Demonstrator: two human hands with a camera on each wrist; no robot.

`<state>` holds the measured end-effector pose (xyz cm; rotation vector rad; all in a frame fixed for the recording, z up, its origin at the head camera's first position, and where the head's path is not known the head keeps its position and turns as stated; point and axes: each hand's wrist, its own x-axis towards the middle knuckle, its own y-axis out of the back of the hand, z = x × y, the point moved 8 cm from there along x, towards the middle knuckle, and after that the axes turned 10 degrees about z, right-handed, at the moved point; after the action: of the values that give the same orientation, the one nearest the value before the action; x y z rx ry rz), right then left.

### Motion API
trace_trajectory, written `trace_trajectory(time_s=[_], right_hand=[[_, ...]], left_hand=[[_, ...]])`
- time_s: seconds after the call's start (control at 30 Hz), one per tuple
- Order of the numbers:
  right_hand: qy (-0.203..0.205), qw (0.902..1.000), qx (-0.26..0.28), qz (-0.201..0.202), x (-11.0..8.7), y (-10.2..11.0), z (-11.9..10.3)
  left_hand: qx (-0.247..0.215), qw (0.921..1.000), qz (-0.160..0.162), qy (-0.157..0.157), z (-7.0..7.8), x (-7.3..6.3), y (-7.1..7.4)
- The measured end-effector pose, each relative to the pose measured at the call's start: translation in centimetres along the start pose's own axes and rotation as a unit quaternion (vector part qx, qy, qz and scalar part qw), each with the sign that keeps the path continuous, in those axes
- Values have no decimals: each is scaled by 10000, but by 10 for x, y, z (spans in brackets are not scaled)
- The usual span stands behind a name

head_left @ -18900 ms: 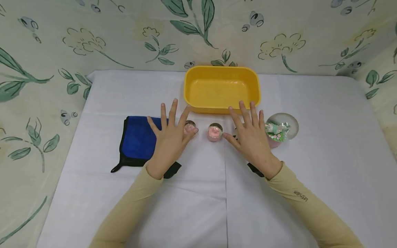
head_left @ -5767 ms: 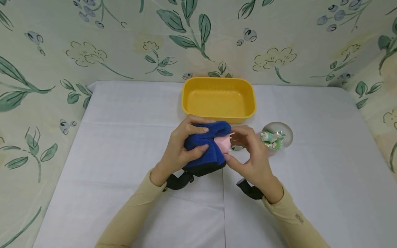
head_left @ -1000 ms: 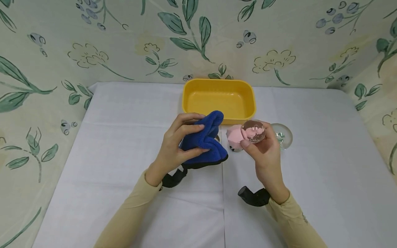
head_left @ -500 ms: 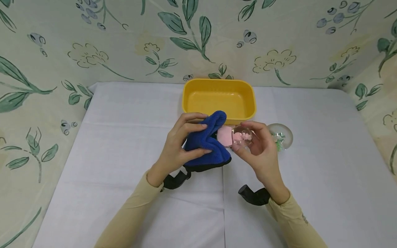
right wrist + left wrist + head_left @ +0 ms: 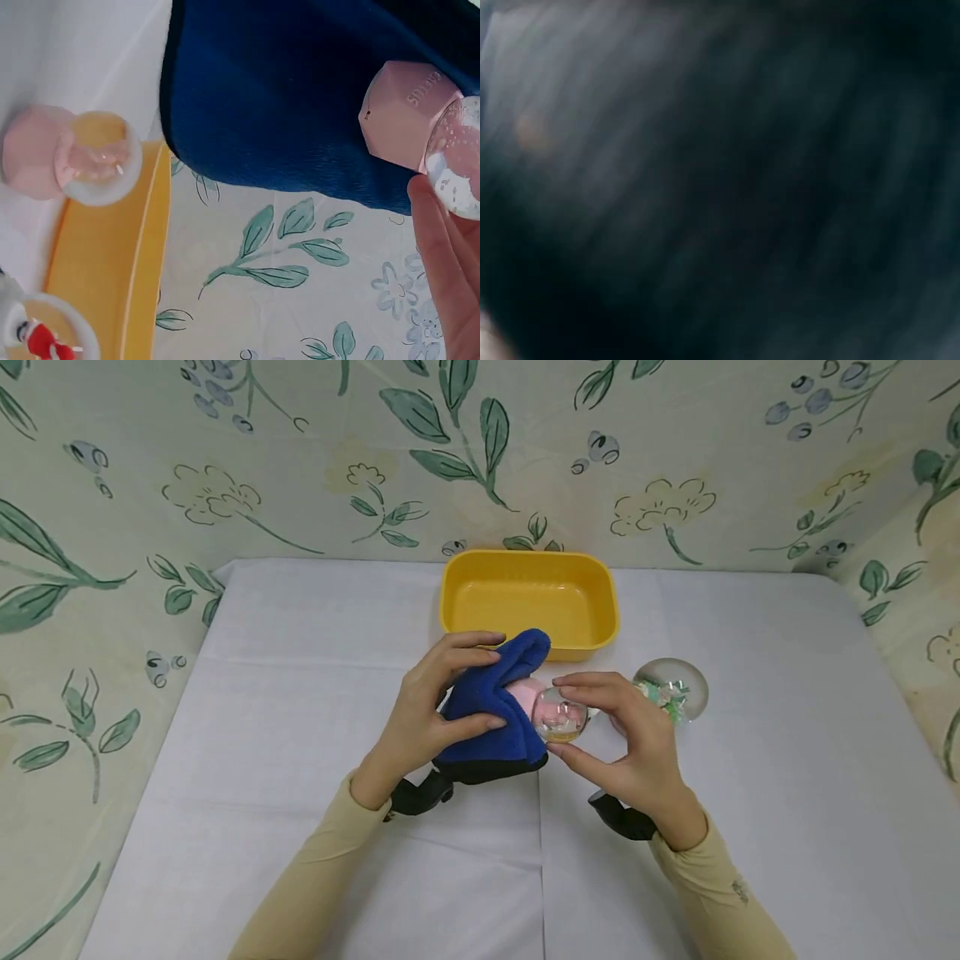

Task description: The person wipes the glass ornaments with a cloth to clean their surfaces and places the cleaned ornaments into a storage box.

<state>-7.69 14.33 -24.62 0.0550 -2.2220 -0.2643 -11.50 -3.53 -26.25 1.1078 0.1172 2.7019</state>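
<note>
My left hand (image 5: 416, 718) grips a folded blue cloth (image 5: 483, 714) with black edging in the head view. Against the cloth's right side sits a small snow globe (image 5: 560, 714), its pink base partly hidden in the folds. Thumb and fingers of my right hand (image 5: 637, 727) pinch its clear dome. The right wrist view shows the globe's faceted pink base (image 5: 409, 116) in front of the cloth (image 5: 277, 97). A dark blur fills most of the left wrist view.
A yellow basin (image 5: 528, 647) stands just beyond the hands. Right of it is a larger snow globe (image 5: 678, 685) with green decoration, partly behind the right hand. A second small pink snow globe (image 5: 34, 154) stands near the basin in the right wrist view. White cloth (image 5: 337, 610) covers the table.
Within the last second, the small snow globe has moved left into the cloth and its dome has turned toward the head camera. Much earlier, the cloth lay on the table and both hands were bare.
</note>
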Motion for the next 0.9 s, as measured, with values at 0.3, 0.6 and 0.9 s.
trace_trajectory(time_s=[0.3,0.6,0.9], right_hand=[[264,9994,-15,244,0,2,1],[-271,9913,1118,633,-3,3,13],[-2691,9409,1682,1180,-16,2,43]], left_hand=[[-107,9989,-464,8,1,-1,-14],[6,9967,-518,-623,9,-1,-28],[264,9883,-765,-1290,21,-2,-34]])
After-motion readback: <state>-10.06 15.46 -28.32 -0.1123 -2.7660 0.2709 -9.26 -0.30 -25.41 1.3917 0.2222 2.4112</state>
